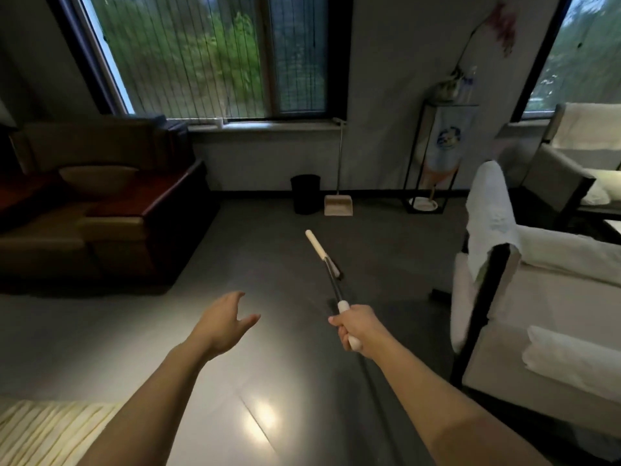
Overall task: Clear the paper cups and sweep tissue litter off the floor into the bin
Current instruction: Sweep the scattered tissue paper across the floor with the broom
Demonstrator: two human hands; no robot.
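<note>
Glossy grey floor (255,250), dark-shafted white-gripped broom (332,282) in right hand (353,326)

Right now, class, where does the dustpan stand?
In the head view, the dustpan stands on the floor by the far wall, under the window sill, just right of the black bin.

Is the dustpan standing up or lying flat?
Standing up: the dustpan sits on the floor, handle rising to the windowsill.

The bin (305,194) stands by the far wall, dustpan (338,204) just right, sofa (84,196) left, armchair (537,297) right
</note>
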